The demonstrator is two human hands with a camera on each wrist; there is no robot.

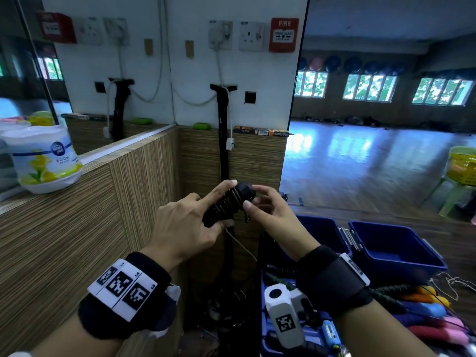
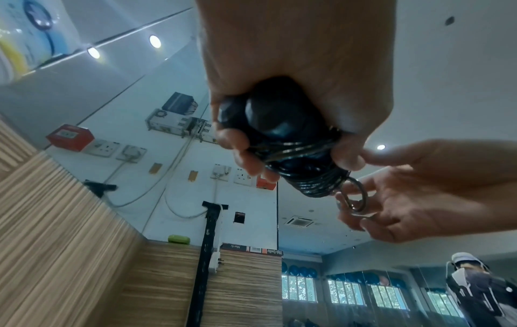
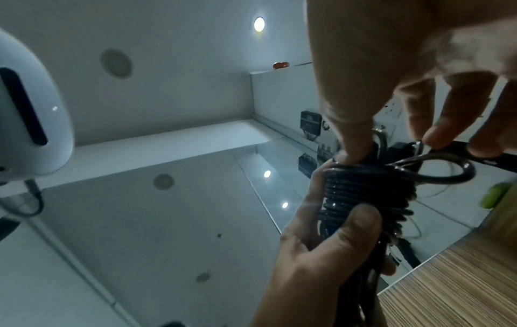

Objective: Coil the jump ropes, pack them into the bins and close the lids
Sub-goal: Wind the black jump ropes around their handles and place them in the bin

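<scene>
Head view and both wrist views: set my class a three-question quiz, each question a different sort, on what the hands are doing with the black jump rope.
1. True or false: the left hand grips the black jump rope by its handles.
2. Multiple choice: the right hand pinches A) a bin lid, B) the cord's loose end loop, C) nothing.
3. Fill in: the nearest blue bin stands with its lid ____.

Key: 1 true; 2 B; 3 off (open, with nothing visible inside).
</scene>
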